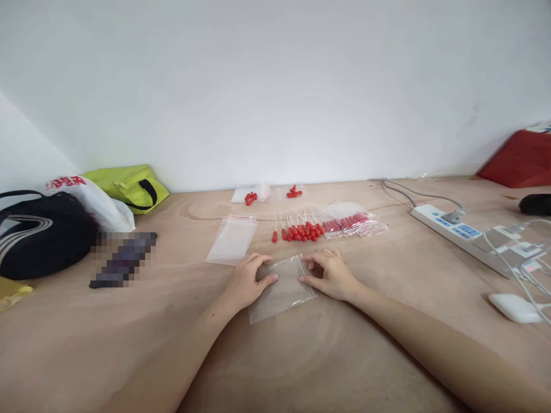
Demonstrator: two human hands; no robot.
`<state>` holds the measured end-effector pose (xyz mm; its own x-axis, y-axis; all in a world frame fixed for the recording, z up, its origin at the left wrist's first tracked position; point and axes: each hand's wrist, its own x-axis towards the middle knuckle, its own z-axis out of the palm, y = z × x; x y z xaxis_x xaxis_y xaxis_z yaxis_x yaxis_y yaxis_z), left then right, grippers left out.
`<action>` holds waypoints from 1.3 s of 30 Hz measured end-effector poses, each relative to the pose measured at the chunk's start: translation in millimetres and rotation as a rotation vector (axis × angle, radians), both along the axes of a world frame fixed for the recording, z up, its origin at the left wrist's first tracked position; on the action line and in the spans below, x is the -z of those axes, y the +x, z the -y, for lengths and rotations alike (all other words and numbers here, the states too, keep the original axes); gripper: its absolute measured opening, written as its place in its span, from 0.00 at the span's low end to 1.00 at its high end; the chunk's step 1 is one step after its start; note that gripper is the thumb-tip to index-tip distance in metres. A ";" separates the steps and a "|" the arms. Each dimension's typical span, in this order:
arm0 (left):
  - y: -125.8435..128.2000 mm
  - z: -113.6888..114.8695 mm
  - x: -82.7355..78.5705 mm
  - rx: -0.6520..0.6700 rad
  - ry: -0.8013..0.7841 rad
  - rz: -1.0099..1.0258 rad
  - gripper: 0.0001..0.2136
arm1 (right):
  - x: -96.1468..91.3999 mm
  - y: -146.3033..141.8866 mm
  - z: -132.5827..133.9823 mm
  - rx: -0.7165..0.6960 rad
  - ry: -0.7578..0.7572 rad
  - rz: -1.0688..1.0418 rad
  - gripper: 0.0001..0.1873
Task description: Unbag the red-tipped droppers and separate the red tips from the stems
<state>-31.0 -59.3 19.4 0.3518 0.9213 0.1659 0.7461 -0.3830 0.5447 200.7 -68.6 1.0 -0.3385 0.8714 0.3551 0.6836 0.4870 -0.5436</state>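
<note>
A clear zip-lock bag (282, 295) lies tilted on the table between my hands, its zip edge to the right. My left hand (249, 279) grips the bag's left part, thumb on top and forefinger by the far edge. With curled fingers, my right hand (330, 275) holds the zip edge, thumb against it. Just beyond are several red-tipped sticks (301, 231) in a row, one red-tipped stick (274, 236) apart from them. Clear bags with red-tipped sticks inside (350, 221) overlap at the row's right. A stack of zip-lock bags (231, 240) is left of it.
Near the wall, small red pieces (250, 198) and more red pieces (294, 192) lie on clear bags. A white power strip (456, 232) with cables and a white charger (514, 307) is at right. Black (47, 235), white (103, 203) and lime-green bags (129, 186) stand left.
</note>
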 end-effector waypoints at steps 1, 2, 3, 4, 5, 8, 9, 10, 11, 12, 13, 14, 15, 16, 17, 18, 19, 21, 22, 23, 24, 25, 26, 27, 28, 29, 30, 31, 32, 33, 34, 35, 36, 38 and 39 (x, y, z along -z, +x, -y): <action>0.7 -0.4 -1.6 -0.007 -0.043 -0.023 0.16 | 0.7 -1.5 -1.6 -0.016 -0.005 -0.007 0.16; 1.3 -0.4 -3.1 -0.012 -0.084 -0.049 0.15 | 1.3 -2.8 -3.2 -0.030 -0.002 -0.014 0.16; 1.5 -0.2 -4.3 -0.012 -0.119 -0.073 0.13 | 1.7 -3.9 -4.4 -0.040 0.009 -0.018 0.16; 1.3 -0.2 -5.1 -0.009 -0.141 -0.088 0.11 | 1.9 -4.7 -5.1 -0.045 0.024 -0.019 0.16; 0.2 -0.5 -5.4 -0.009 -0.146 -0.086 0.10 | 1.9 -5.0 -5.3 -0.043 0.045 -0.019 0.15; -10.6 -6.3 -4.7 -0.126 -0.089 0.062 0.10 | 1.0 -0.7 -7.2 0.030 0.127 -0.032 0.12; -17.0 -9.9 -4.6 -0.223 -0.051 0.130 0.11 | 0.6 3.0 -9.6 0.079 0.159 -0.043 0.11; -24.5 -14.1 -5.0 -0.339 -0.007 0.183 0.11 | 0.1 8.0 -13.4 0.139 0.188 -0.055 0.10; -32.6 -18.6 -5.9 -0.480 0.054 0.203 0.12 | -0.4 14.2 -18.7 0.210 0.214 -0.066 0.10; -40.8 -23.2 -7.0 -0.595 0.109 0.183 0.12 | -1.1 21.6 -25.3 0.295 0.228 -0.069 0.10; -48.4 -27.5 -8.2 -0.686 0.152 0.149 0.13 | -2.0 29.7 -32.9 0.390 0.232 -0.064 0.11; -55.1 -31.5 -9.1 -0.758 0.166 0.117 0.13 | -3.1 38.3 -41.1 0.496 0.225 -0.052 0.12; -60.5 -35.0 -9.5 -0.803 0.155 0.082 0.14 | -4.5 47.1 -49.3 0.611 0.204 -0.031 0.13; -64.5 -38.1 -9.2 -0.834 0.124 0.050 0.15 | -6.2 55.7 -57.3 0.714 0.161 0.004 0.14; -67.0 -40.6 -8.2 -0.852 0.078 0.016 0.16 | -8.1 63.7 -64.7 0.815 0.112 0.035 0.15; -68.3 -42.6 -6.6 -0.863 0.031 -0.024 0.18 | -10.1 71.0 -71.1 0.897 0.055 0.066 0.17; -68.6 -44.0 -4.6 -0.869 -0.002 -0.071 0.19 | -12.1 77.5 -76.5 0.970 0.003 0.096 0.20; -67.5 -45.0 -1.0 -0.874 -0.011 -0.155 0.21 | -15.3 87.9 -84.2 1.083 -0.083 0.151 0.29; -66.6 -44.6 0.0 -0.874 0.008 -0.181 0.22 | -16.3 92.1 -86.7 1.119 -0.119 0.172 0.33; -65.6 -43.7 0.4 -0.878 0.042 -0.196 0.22 | -16.9 95.7 -88.4 1.139 -0.153 0.187 0.35; -64.5 -42.2 0.0 -0.889 0.086 -0.203 0.22 | -17.0 98.9 -89.5 1.142 -0.184 0.192 0.36; -63.3 -40.4 -1.0 -0.903 0.131 -0.205 0.22 | -16.7 101.9 -90.2 1.132 -0.213 0.189 0.36; -62.1 -38.3 -2.4 -0.922 0.175 -0.207 0.22 | -16.1 104.6 -90.6 1.114 -0.237 0.177 0.34; -60.6 -36.0 -4.0 -0.934 0.218 -0.210 0.21 | -15.4 107.2 -90.7 1.094 -0.252 0.162 0.31; -58.9 -33.7 -5.5 -0.937 0.261 -0.214 0.21 | -14.6 109.5 -90.6 1.076 -0.253 0.146 0.27; -57.1 -31.5 -6.7 -0.925 0.300 -0.218 0.21 | -13.9 111.7 -90.4 1.064 -0.241 0.129 0.24; -55.0 -29.4 -7.6 -0.903 0.335 -0.220 0.21 | -13.4 113.7 -90.1 1.053 -0.215 0.103 0.21; -52.7 -27.5 -8.1 -0.875 0.370 -0.219 0.21 | -13.0 115.4 -89.5 1.042 -0.179 0.062 0.19; -50.2 -25.7 -8.2 -0.836 0.405 -0.212 0.20 | -13.0 116.8 -88.7 1.032 -0.136 -0.001 0.17; -47.5 -24.0 -8.1 -0.784 0.443 -0.196 0.20 | -13.1 117.7 -87.5 1.021 -0.092 -0.088 0.16; -44.7 -22.2 -7.8 -0.716 0.479 -0.171 0.19 | -13.5 118.0 -85.7 1.007 -0.055 -0.203 0.15; -41.5 -20.2 -7.4 -0.633 0.510 -0.137 0.18 | -13.9 117.5 -83.0 0.988 -0.031 -0.341 0.15; -37.9 -17.9 -7.0 -0.540 0.532 -0.094 0.17 | -14.3 116.1 -79.3 0.958 -0.022 -0.496 0.14; -28.9 -11.4 -6.2 -0.356 0.515 0.014 0.13 | -14.8 110.2 -67.7 0.854 -0.050 -0.809 0.15; -23.2 -7.0 -5.8 -0.274 0.462 0.074 0.11 | -15.0 105.5 -59.7 0.779 -0.084 -0.943 0.17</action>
